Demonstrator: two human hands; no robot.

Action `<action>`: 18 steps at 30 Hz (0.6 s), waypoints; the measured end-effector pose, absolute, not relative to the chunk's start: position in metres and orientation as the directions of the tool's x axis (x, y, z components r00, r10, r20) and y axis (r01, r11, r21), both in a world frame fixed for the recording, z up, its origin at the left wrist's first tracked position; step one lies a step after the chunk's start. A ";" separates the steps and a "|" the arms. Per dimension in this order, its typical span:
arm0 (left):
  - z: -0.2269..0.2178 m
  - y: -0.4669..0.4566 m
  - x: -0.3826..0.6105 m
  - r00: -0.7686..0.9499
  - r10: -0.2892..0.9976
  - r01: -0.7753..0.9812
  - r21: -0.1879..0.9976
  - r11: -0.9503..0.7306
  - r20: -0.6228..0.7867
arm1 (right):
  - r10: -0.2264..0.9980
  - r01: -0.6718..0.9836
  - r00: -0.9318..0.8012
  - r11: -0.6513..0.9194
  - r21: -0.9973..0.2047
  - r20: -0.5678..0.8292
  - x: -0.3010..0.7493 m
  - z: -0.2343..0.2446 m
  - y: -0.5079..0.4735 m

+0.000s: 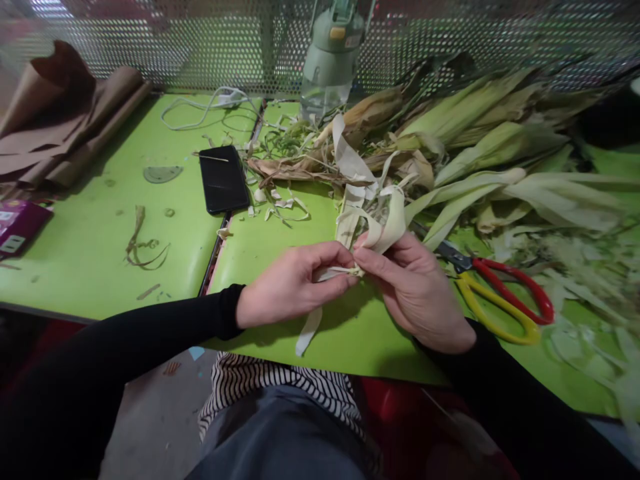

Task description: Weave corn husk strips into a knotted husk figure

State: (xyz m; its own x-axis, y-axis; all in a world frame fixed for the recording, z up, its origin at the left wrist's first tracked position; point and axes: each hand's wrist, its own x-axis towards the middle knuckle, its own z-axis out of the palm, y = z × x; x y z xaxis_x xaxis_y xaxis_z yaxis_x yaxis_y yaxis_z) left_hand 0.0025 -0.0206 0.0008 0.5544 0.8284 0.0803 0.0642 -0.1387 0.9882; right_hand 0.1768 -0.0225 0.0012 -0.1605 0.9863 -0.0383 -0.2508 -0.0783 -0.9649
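Pale corn husk strips (pixel 393 223) are pinched between both my hands above the green table (pixel 280 233). My left hand (pixel 305 277) is closed, thumb and index finger gripping the strips' narrow gathered part. Close against it, my right hand (pixel 415 287) is also closed, its thumb and fingers on the same strips, whose looped ends rise above the knuckles. One strip end (pixel 309 331) hangs below my left hand. Scissors (pixel 500 293) with one red and one yellow handle lie just right of my right hand, their blades partly hidden by husks.
A heap of corn husks (pixel 480 133) covers the back right. Behind stands a water bottle (pixel 333 60) before a perforated metal screen (pixel 215 50). A black phone (pixel 224 180), white cable (pixel 200 117), clear protractor (pixel 163 174), brown paper (pixel 65 127) and purple box (pixel 23 227) are leftward.
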 end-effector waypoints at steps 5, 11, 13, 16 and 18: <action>-0.001 -0.023 0.004 0.580 0.811 0.046 0.991 -0.124 0.074 | 0.992 -0.257 -0.129 -0.045 -0.965 -0.012 0.175 -0.004 -0.023; 0.007 -0.025 0.008 0.574 0.818 -0.052 0.995 0.082 -0.037 | 0.988 -0.182 -0.152 -0.022 -0.983 0.006 0.176 -0.005 -0.023; 0.011 -0.023 0.008 0.584 0.802 -0.083 0.974 0.211 -0.124 | 0.987 -0.133 -0.163 -0.029 -0.991 -0.007 0.178 -0.003 -0.023; 0.013 -0.019 0.006 0.575 0.784 -0.054 0.945 0.322 -0.234 | 0.986 -0.035 -0.163 -0.034 -0.999 -0.028 0.182 -0.001 -0.023; 0.013 -0.017 0.006 0.558 0.784 -0.042 0.934 0.354 -0.272 | 0.991 0.038 -0.132 -0.008 -0.999 -0.013 0.185 -0.001 -0.024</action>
State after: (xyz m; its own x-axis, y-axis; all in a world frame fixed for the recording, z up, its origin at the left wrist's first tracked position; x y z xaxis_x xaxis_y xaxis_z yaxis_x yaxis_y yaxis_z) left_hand 0.0060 -0.0170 0.0126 0.5578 0.7841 -0.2720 -0.0420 0.3539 0.9343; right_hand 0.1847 -0.0235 -0.0006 -0.1321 0.9912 -0.0127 0.0380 -0.0078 -0.9992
